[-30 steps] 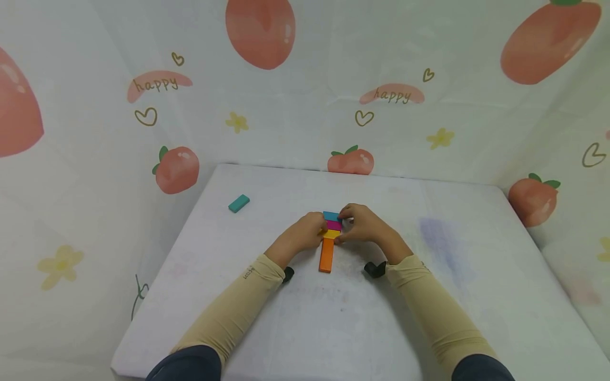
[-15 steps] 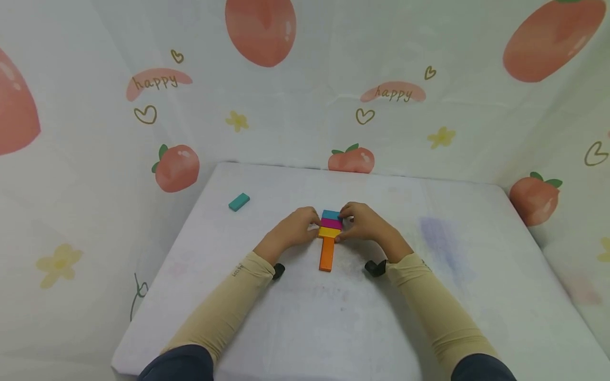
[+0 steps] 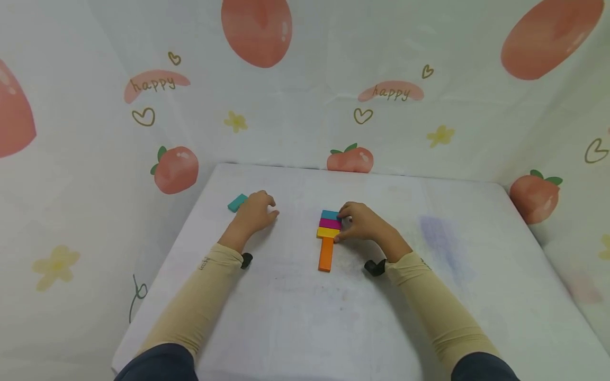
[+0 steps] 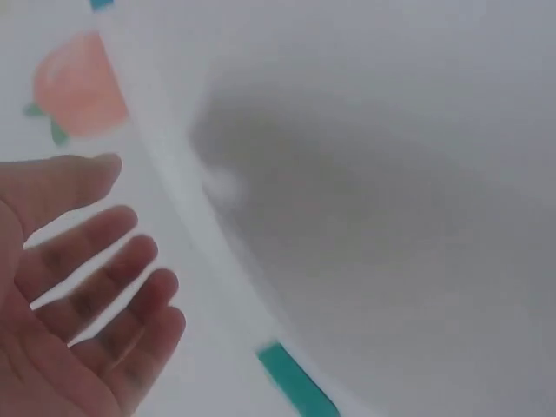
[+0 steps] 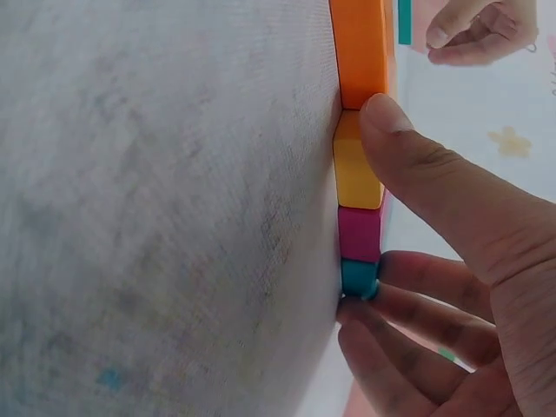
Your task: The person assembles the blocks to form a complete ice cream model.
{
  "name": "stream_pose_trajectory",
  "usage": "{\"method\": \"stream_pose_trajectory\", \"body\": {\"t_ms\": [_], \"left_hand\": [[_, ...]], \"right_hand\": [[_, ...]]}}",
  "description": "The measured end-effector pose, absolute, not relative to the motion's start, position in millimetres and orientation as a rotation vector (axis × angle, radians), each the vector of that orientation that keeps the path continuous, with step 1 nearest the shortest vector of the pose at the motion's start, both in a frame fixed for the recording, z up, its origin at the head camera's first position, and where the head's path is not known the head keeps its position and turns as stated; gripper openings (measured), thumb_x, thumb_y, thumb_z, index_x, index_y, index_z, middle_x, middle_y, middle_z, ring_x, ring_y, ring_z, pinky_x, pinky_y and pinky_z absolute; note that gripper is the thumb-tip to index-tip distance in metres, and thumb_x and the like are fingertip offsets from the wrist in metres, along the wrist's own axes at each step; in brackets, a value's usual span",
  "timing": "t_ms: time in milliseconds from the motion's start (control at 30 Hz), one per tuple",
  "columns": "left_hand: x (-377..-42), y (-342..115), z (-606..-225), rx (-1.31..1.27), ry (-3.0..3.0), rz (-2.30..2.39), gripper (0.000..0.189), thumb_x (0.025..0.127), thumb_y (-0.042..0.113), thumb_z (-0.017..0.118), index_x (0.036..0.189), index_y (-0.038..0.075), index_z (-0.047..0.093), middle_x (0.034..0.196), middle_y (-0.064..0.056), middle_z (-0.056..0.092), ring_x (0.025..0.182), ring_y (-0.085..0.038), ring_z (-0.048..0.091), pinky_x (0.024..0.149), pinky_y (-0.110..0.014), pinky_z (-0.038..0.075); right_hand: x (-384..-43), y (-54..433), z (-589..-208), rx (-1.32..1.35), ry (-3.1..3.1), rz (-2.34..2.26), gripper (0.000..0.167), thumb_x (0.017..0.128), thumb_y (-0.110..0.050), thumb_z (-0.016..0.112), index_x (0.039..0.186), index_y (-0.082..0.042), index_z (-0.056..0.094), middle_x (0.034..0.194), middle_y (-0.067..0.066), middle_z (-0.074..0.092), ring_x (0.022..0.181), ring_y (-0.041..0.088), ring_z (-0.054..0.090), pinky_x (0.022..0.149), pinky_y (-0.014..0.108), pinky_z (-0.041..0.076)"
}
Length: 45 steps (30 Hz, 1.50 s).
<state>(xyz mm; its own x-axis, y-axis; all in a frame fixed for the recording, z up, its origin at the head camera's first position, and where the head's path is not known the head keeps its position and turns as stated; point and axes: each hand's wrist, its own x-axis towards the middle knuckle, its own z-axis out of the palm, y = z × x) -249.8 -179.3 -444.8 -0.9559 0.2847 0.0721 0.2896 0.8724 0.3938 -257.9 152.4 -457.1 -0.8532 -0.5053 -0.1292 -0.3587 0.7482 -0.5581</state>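
Note:
A flat orange block lies lengthwise on the white table, its far end against a crosswise yellow block. Beyond the yellow come a magenta block and a blue block, side by side. My right hand holds this row from the right. In the right wrist view its thumb presses the yellow block near the orange one, and its fingers bend round the blue block's end. My left hand, nothing in it, hovers next to a teal block, partly covering it in the head view.
The white table ends at a back edge against a cloth printed with peaches, hearts and flowers. The cloth also hangs at both sides. A black piece sits under each wrist. The teal block lies near the table's left edge.
My left hand has let go of the row's left side and moved left and away, over toward the teal block. The right hand stays at the row.

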Motion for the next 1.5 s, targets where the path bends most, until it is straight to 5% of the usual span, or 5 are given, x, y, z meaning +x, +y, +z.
{"method": "stream_pose_trajectory", "body": {"t_ms": [300, 533, 967, 1233, 1500], "left_hand": [[-258.3, -223.1, -442.8, -0.114, -3.032, -0.545, 0.037, 0.098, 0.019, 0.07, 0.118, -0.012, 0.07, 0.117, -0.03, 0.066, 0.11, -0.048, 0.066, 0.091, -0.058, 0.06], [-258.6, -241.0, -445.7, 0.035, -3.039, -0.534, 0.027, 0.093, 0.011, 0.061, 0.108, -0.011, 0.066, 0.106, -0.028, 0.062, 0.097, -0.043, 0.062, 0.085, -0.058, 0.057], [-263.0, -246.4, -447.0, 0.07, -3.048, -0.598, 0.025, 0.09, 0.004, 0.06, 0.105, -0.013, 0.068, 0.103, -0.028, 0.067, 0.092, -0.038, 0.062, 0.089, -0.056, 0.057], [-265.0, -248.1, -448.7, 0.057, -3.052, -0.67, 0.031, 0.089, -0.002, 0.059, 0.115, -0.017, 0.066, 0.113, -0.035, 0.068, 0.106, -0.047, 0.064, 0.098, -0.06, 0.055], [-267.8, -243.3, -450.8, 0.033, -3.051, -0.701, 0.032, 0.087, -0.002, 0.06, 0.115, -0.017, 0.067, 0.113, -0.035, 0.069, 0.105, -0.046, 0.065, 0.098, -0.059, 0.055]], "right_hand": [[-258.8, 152.7, -459.6, -0.656, 2.681, -0.749, 0.066, 0.078, -0.038, 0.096, 0.128, 0.0, 0.075, 0.136, 0.015, 0.066, 0.125, 0.032, 0.061, 0.109, 0.048, 0.056], [-260.3, 152.9, -462.1, -0.685, 2.686, -0.747, 0.067, 0.078, -0.04, 0.096, 0.128, 0.0, 0.075, 0.134, 0.015, 0.067, 0.124, 0.032, 0.062, 0.108, 0.049, 0.056], [-257.5, 151.8, -458.4, -0.66, 2.685, -0.724, 0.067, 0.08, -0.039, 0.094, 0.131, -0.001, 0.074, 0.136, 0.015, 0.066, 0.125, 0.031, 0.06, 0.109, 0.048, 0.056], [-257.4, 152.0, -458.7, -0.66, 2.684, -0.718, 0.068, 0.081, -0.041, 0.093, 0.132, -0.002, 0.073, 0.137, 0.015, 0.065, 0.127, 0.032, 0.06, 0.11, 0.048, 0.055], [-256.9, 151.9, -457.7, -0.662, 2.688, -0.712, 0.068, 0.08, -0.041, 0.094, 0.132, -0.002, 0.073, 0.138, 0.016, 0.065, 0.127, 0.033, 0.06, 0.11, 0.049, 0.055]]}}
